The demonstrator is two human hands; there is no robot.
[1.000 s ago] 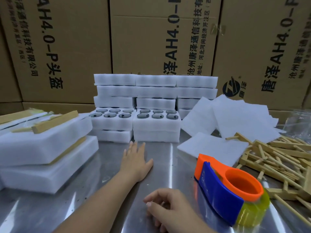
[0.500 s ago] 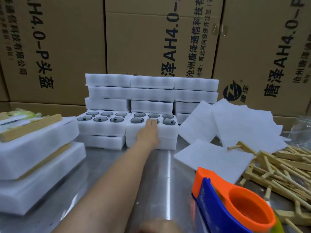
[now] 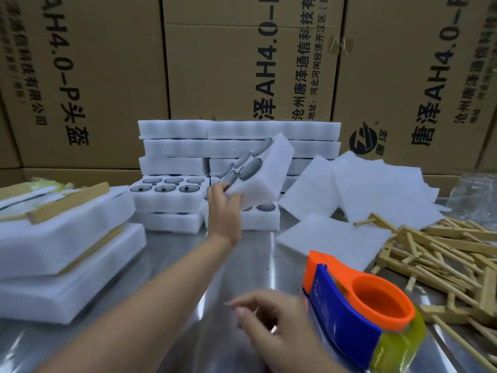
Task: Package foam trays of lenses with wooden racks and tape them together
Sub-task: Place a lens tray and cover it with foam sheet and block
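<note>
Now the left hand [image 3: 224,208] grips a tilted foam tray [image 3: 265,176] of lenses above the stack [image 3: 239,135]; the right hand [image 3: 271,319] hovers, fingers loosely curled, beside the tape dispenser [image 3: 357,305]

Beyond your left hand [image 3: 224,208], behind everything on the bench [image 3: 255,254], a wall of brown cardboard boxes [image 3: 107,76] stands side by side, printed in black with Chinese characters and "AH4.0-P". The bench is shiny metal and throws back a streak of light between your two hands. To the right of your left hand, and beyond your right hand [image 3: 271,321], thin white sheets [image 3: 376,189] lie loosely overlapped. Farther right still, at the edge of view, crumpled clear plastic [image 3: 476,195] sits near the boxes.
</note>
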